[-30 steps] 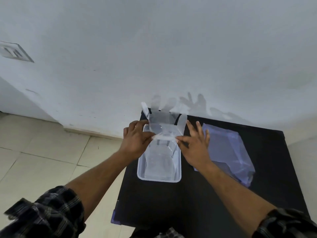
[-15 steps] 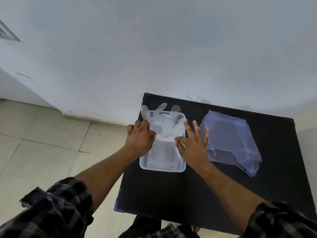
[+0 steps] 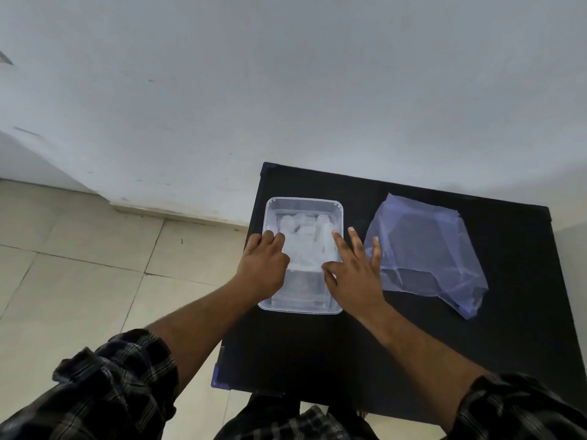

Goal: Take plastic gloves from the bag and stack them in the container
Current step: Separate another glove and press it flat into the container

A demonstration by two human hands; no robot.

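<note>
Hands press into the clear container [image 3: 304,205] on the black worktop [image 3: 317,344]: left hand [image 3: 263,263] curled, grip narrow; right hand [image 3: 352,274] flat, fingers spread wide. Plastic gloves [image 3: 305,239] lie inside; the bag [image 3: 422,252] rests just right.

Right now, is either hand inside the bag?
No: both the left hand and right hand are at the container, pressing the glove down, while the bag lies apart, flat on the table.
</note>
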